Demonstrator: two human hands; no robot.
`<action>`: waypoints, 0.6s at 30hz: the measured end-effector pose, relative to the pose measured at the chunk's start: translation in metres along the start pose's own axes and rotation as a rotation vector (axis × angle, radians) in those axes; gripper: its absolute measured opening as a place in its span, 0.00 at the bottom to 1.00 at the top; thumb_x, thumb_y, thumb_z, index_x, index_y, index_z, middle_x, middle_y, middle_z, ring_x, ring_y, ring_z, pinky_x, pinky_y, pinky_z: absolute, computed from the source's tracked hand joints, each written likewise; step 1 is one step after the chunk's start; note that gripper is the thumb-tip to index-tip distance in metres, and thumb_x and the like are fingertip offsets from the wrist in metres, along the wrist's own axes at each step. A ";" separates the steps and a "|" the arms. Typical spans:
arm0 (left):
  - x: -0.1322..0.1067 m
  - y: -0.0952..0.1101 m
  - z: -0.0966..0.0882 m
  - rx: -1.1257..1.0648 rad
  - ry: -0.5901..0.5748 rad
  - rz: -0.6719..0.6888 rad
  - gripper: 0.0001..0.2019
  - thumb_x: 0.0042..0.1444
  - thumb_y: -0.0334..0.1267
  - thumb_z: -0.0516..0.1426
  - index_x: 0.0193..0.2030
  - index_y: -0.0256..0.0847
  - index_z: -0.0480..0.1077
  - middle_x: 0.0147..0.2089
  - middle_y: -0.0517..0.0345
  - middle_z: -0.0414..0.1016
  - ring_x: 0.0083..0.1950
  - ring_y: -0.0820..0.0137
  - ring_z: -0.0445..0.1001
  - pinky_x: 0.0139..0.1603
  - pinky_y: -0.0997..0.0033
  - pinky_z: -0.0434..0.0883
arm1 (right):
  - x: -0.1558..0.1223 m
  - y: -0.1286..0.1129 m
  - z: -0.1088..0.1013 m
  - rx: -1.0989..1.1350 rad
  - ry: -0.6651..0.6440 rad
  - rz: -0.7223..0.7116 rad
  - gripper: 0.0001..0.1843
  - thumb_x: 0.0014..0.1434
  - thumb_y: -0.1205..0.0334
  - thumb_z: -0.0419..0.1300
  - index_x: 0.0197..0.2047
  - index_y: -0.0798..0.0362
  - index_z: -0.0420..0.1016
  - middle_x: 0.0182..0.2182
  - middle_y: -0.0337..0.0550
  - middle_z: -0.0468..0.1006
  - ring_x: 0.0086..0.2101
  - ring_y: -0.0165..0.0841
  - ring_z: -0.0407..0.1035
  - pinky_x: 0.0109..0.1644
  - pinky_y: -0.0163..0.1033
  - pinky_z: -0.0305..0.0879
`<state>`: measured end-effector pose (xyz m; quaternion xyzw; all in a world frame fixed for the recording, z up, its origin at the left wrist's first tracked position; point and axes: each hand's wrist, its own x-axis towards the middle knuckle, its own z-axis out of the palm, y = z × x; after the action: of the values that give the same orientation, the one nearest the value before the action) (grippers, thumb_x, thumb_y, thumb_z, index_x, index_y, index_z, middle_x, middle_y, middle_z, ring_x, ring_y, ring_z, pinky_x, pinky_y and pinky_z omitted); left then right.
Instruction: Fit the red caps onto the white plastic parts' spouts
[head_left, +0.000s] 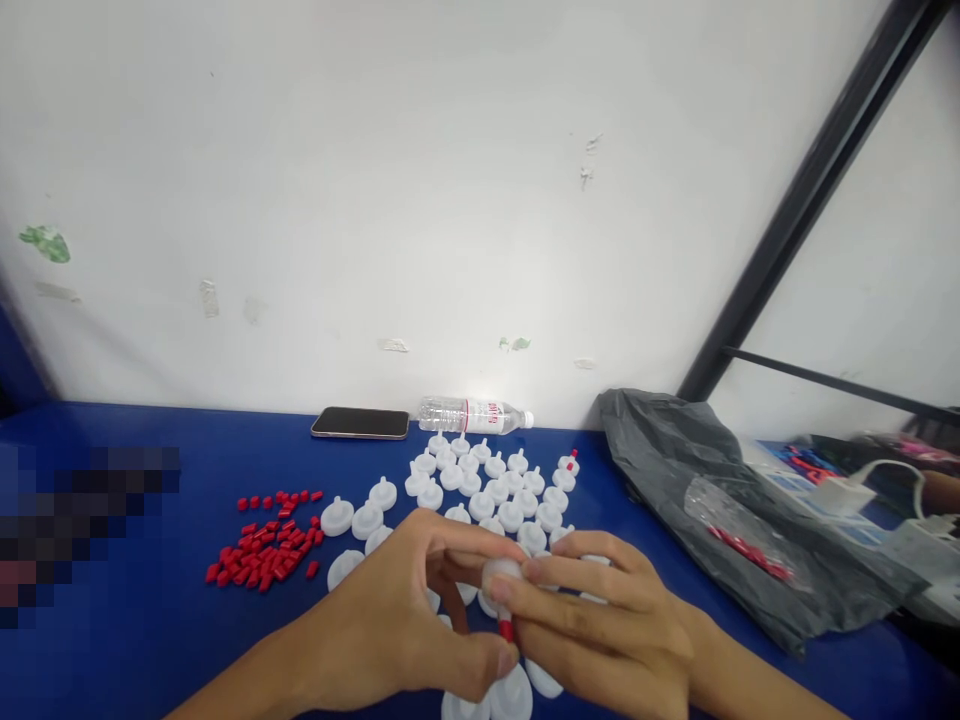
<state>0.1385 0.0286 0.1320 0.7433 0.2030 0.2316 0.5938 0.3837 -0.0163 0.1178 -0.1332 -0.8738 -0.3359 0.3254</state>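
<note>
I see bright, soft light, a pale glow low on the wall beyond the left grip, and blocky pixelation far to that grip's left.

one clear plastic bottle with a white screw cap, lying on its side. marking: white wrap-around label, with a narrow red band at the end away from the cap and red characters printed beside it. reading: characters too small and blurred to make out; brand undetermined. other readable text, numbers or signs: none.
</note>
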 end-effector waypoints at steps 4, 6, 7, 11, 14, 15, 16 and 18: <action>0.000 0.005 0.002 -0.012 -0.045 -0.032 0.13 0.51 0.37 0.67 0.45 0.40 0.84 0.36 0.60 0.78 0.39 0.69 0.75 0.37 0.72 0.72 | -0.014 -0.001 0.018 -0.007 0.159 -0.028 0.10 0.70 0.65 0.65 0.38 0.48 0.88 0.61 0.40 0.84 0.56 0.32 0.80 0.50 0.35 0.82; 0.000 0.007 0.002 -0.015 -0.038 -0.045 0.10 0.50 0.35 0.66 0.41 0.39 0.82 0.34 0.62 0.76 0.37 0.71 0.73 0.34 0.74 0.70 | -0.016 -0.001 0.021 -0.007 0.160 -0.029 0.09 0.70 0.65 0.66 0.38 0.48 0.88 0.62 0.41 0.83 0.57 0.32 0.79 0.51 0.35 0.82; 0.000 0.007 0.003 -0.014 -0.035 -0.047 0.08 0.50 0.35 0.66 0.39 0.39 0.81 0.33 0.62 0.76 0.37 0.71 0.73 0.33 0.74 0.69 | -0.016 -0.001 0.021 -0.005 0.167 -0.026 0.10 0.70 0.65 0.66 0.38 0.48 0.88 0.62 0.41 0.84 0.57 0.32 0.79 0.51 0.34 0.82; 0.001 0.008 0.003 -0.025 -0.038 -0.047 0.09 0.47 0.32 0.65 0.37 0.37 0.81 0.31 0.63 0.75 0.33 0.74 0.70 0.30 0.76 0.65 | -0.008 -0.004 0.007 0.028 0.044 0.028 0.15 0.72 0.68 0.63 0.34 0.46 0.84 0.59 0.34 0.85 0.58 0.26 0.78 0.56 0.33 0.79; 0.001 0.008 0.003 -0.033 -0.032 -0.040 0.12 0.47 0.32 0.64 0.40 0.36 0.83 0.30 0.64 0.74 0.31 0.76 0.68 0.30 0.76 0.67 | -0.003 -0.006 -0.006 0.062 -0.055 0.069 0.17 0.73 0.69 0.61 0.33 0.45 0.82 0.58 0.30 0.85 0.57 0.25 0.78 0.61 0.34 0.77; 0.002 0.007 0.003 -0.030 -0.023 -0.033 0.13 0.47 0.32 0.64 0.41 0.36 0.83 0.32 0.63 0.76 0.32 0.75 0.69 0.30 0.75 0.68 | -0.002 -0.006 -0.008 0.066 -0.055 0.074 0.16 0.73 0.70 0.62 0.33 0.45 0.82 0.58 0.31 0.85 0.56 0.25 0.79 0.61 0.35 0.77; 0.002 0.006 0.004 -0.027 -0.009 -0.029 0.14 0.48 0.33 0.65 0.43 0.37 0.83 0.33 0.62 0.78 0.34 0.73 0.71 0.31 0.75 0.68 | -0.002 -0.006 -0.010 0.066 -0.048 0.076 0.15 0.73 0.69 0.63 0.34 0.45 0.82 0.58 0.32 0.86 0.55 0.26 0.80 0.60 0.35 0.78; 0.002 0.004 0.004 -0.019 0.020 -0.030 0.15 0.48 0.35 0.67 0.45 0.38 0.84 0.36 0.60 0.80 0.36 0.71 0.73 0.31 0.76 0.68 | 0.000 -0.003 -0.010 0.071 -0.048 0.082 0.10 0.71 0.68 0.66 0.38 0.45 0.84 0.56 0.35 0.87 0.54 0.28 0.81 0.57 0.36 0.80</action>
<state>0.1429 0.0254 0.1357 0.7319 0.2180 0.2321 0.6024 0.3871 -0.0255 0.1212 -0.1651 -0.8867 -0.2876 0.3223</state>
